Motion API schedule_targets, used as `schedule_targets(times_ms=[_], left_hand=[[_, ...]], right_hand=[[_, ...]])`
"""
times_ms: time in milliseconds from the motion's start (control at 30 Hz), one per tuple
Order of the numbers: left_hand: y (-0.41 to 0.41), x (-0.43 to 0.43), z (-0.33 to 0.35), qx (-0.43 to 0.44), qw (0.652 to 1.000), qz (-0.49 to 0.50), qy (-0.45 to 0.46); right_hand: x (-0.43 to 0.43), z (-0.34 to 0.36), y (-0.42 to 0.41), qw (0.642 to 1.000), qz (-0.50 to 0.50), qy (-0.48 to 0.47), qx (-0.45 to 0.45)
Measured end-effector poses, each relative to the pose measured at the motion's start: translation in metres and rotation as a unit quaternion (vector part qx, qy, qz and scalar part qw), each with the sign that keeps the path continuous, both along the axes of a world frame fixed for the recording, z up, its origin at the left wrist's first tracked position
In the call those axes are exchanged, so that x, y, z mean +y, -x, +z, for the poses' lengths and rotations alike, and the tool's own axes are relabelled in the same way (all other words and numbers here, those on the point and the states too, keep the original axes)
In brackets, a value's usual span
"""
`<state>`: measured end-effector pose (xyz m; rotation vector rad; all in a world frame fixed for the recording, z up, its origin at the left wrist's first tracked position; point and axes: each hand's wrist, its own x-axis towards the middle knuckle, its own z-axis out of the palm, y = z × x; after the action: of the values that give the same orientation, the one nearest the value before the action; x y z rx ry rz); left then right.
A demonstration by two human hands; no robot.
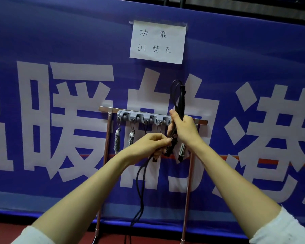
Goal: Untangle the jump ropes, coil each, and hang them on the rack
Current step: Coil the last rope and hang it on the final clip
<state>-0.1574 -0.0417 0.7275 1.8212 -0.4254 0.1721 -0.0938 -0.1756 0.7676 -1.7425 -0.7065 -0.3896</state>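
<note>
Hands meet in front of a grey plastic hook rack (143, 118) fixed on a thin silver metal frame (105, 109), which stands close against a blue banner with large white characters (253, 55). The right hand (183, 129) is curled round a black jump rope (181, 103), gripping a bunch whose loop and slim handle poke up above the rack's right end. The left hand (148, 143), just left and lower, pinches the same rope. Loose strands fall from it through the open gap between the frame's two uprights toward the red floor (5, 231). Grey spring-wrapped handles (117, 140) hang from hooks at the left. A white paper sign (158, 42) is taped higher up, well apart.
</note>
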Motion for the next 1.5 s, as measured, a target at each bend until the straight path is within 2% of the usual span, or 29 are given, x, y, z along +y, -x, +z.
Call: schedule_targets(times_ms=[100, 200, 333, 433, 533, 700, 767, 833, 867, 933, 967, 1000, 1067, 1100, 1200, 1233, 1267, 1333, 1500], left_hand=[[-0.002, -0.001, -0.004, -0.015, 1.000, 0.013, 0.000], [-0.004, 0.004, -0.007, -0.010, 1.000, 0.015, 0.001], [-0.005, 0.007, -0.008, 0.011, 0.999, -0.019, -0.024], [-0.006, 0.011, -0.006, 0.045, 0.998, -0.042, -0.023], [-0.005, 0.016, -0.005, 0.067, 0.993, -0.059, -0.073], [-0.013, 0.038, 0.005, 0.126, 0.978, -0.091, -0.137], [-0.017, 0.050, 0.018, 0.171, 0.963, -0.116, -0.175], [-0.018, 0.056, 0.035, 0.202, 0.931, -0.122, -0.280], [-0.018, 0.055, 0.044, 0.213, 0.916, -0.115, -0.321], [-0.016, 0.047, 0.059, 0.242, 0.903, -0.095, -0.342], [-0.015, 0.041, 0.063, 0.239, 0.902, -0.075, -0.352], [-0.018, 0.036, 0.065, 0.213, 0.903, -0.043, -0.371], [-0.026, 0.027, 0.061, 0.110, 0.894, 0.036, -0.434], [-0.030, 0.023, 0.058, 0.047, 0.876, 0.076, -0.474], [-0.037, 0.012, 0.048, -0.113, 0.786, 0.158, -0.587], [-0.040, 0.009, 0.044, -0.145, 0.766, 0.172, -0.603], [-0.043, 0.008, 0.040, -0.165, 0.761, 0.185, -0.600], [-0.051, 0.009, 0.033, -0.175, 0.786, 0.206, -0.556], [-0.052, -0.005, 0.023, -0.161, 0.887, 0.251, -0.353]], right_hand=[[-0.002, 0.001, 0.000, 1.000, -0.012, -0.013, 0.004], [-0.008, -0.002, 0.003, 0.995, -0.059, 0.064, -0.049], [-0.016, 0.005, 0.005, 0.981, -0.065, 0.147, -0.112], [-0.017, 0.007, 0.007, 0.981, -0.011, 0.154, -0.119], [-0.022, 0.006, 0.012, 0.982, 0.061, 0.146, -0.099], [-0.023, 0.006, 0.027, 0.960, 0.134, 0.234, -0.072], [-0.021, 0.005, 0.041, 0.936, 0.176, 0.298, -0.059], [-0.017, -0.001, 0.052, 0.887, 0.189, 0.415, -0.073], [-0.014, -0.005, 0.052, 0.853, 0.178, 0.481, -0.093], [-0.010, -0.016, 0.044, 0.789, 0.122, 0.587, -0.135], [-0.009, -0.019, 0.037, 0.769, 0.082, 0.616, -0.148], [-0.009, -0.020, 0.032, 0.763, 0.046, 0.628, -0.150], [-0.010, -0.016, 0.022, 0.767, 0.000, 0.624, -0.153], [-0.009, -0.014, 0.018, 0.763, -0.020, 0.626, -0.160], [-0.001, -0.013, 0.008, 0.730, -0.080, 0.652, -0.188], [0.002, -0.014, 0.004, 0.715, -0.098, 0.664, -0.195], [0.004, -0.014, 0.002, 0.706, -0.115, 0.669, -0.201], [0.004, -0.013, -0.002, 0.705, -0.154, 0.664, -0.196], [0.000, -0.013, -0.008, 0.711, -0.220, 0.636, -0.206]])
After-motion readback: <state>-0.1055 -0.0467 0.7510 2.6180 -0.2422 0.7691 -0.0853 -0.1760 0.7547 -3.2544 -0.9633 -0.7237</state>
